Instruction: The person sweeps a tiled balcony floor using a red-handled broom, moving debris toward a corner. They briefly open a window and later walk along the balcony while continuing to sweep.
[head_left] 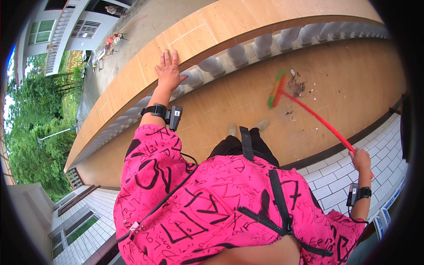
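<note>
Red broom (309, 110) handle slanting, head toward balustrade (247, 53)

Broom head (277, 89) motion-blurred

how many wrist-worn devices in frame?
2. One black wrist device sits on the left forearm, whose left hand rests flat on the tiled balcony rail. The other is on the right wrist, whose right hand grips the red broom.

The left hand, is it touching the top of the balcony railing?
Touching. The head view shows the left hand lying flat, palm down, fingers spread on the tan tiled railing top, with no gap visible beneath it.
</note>
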Demonstrator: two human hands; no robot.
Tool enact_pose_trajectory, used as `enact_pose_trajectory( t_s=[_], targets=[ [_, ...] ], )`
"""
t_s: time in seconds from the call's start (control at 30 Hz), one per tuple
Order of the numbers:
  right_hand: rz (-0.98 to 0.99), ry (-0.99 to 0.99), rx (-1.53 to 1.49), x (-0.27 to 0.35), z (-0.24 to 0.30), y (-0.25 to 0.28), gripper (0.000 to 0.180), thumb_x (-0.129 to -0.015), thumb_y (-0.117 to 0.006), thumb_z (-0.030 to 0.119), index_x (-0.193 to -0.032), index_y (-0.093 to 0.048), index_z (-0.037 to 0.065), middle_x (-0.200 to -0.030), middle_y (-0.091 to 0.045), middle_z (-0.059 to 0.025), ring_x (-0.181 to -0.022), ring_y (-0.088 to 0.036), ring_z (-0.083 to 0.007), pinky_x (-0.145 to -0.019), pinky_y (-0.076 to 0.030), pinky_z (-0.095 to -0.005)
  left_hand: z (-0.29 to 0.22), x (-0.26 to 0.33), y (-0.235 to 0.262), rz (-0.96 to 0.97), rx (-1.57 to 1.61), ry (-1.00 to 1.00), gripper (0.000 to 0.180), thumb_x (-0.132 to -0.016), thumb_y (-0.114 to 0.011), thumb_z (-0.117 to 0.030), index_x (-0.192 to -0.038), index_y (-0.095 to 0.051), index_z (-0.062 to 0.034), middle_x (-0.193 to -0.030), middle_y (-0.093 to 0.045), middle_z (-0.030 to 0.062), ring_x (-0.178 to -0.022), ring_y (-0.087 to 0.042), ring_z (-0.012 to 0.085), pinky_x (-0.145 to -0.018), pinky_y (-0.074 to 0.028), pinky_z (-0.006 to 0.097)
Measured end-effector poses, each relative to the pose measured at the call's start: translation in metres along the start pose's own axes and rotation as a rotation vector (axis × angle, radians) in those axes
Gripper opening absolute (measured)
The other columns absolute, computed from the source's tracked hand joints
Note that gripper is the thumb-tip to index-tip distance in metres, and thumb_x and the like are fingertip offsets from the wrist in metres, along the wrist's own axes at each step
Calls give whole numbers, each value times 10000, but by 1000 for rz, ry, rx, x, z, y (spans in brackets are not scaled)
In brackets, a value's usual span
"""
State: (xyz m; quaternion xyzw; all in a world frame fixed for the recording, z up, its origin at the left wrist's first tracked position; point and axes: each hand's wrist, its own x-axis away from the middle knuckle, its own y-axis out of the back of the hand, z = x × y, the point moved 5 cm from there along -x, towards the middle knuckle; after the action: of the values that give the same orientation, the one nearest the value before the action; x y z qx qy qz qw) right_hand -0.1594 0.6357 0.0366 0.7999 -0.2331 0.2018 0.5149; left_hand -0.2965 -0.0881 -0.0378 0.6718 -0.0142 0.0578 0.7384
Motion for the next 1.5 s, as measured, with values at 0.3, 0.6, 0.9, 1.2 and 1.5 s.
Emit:
enact_pose_trajectory(
  t_s=[0.3,0.6,0.9,1.2,1.5],
  targets=[
    [-130,335,105,-19,203,84,355,-805,-551,414,-738,-637,77,-703,-635,-103,-639,-623,-262,-558,-479,-369,15,-4,-9,83,42,13,1069,-597,-774,-360,-1397,-88,-178,-1449,-78,164,-1328,-119,352,-929,-252,630],
    [-434,247,91,6,220,183,363,-824,-530,408,-788,-581,51,-674,-616,-133,-650,-619,-285,-578,-487,-379,-6,10,-20,-323,318,-7,895,-679,-717,-277,-1382,-169,-195,-1407,-180,166,-1290,-211,333,-959,-235,606],
    [-318,115,191,73,146,131,350,-784,-592,389,-729,-561,45,-575,-579,-132,-554,-590,-306,-533,-464,-384,68,171,-156,40,479,484,843,-695,-692,-193,-1364,-182,-150,-1318,-300,240,-1184,-360,391,-935,-351,472],
    [-372,96,215,0,135,155,375,-786,-574,413,-712,-615,48,-664,-608,-138,-635,-610,-296,-571,-484,-375,60,242,-236,170,633,451,870,-670,-716,-192,-1349,-185,-76,-1231,-370,300,-1089,-442,424,-905,-405,427],
    [-392,249,205,-59,204,160,328,-778,-586,385,-720,-642,67,-695,-628,-107,-684,-635,-257,-588,-503,-353,86,296,-243,348,559,764,865,-674,-724,-227,-1339,-202,-43,-1188,-437,295,-1095,-447,409,-913,-398,414]
  ],
)
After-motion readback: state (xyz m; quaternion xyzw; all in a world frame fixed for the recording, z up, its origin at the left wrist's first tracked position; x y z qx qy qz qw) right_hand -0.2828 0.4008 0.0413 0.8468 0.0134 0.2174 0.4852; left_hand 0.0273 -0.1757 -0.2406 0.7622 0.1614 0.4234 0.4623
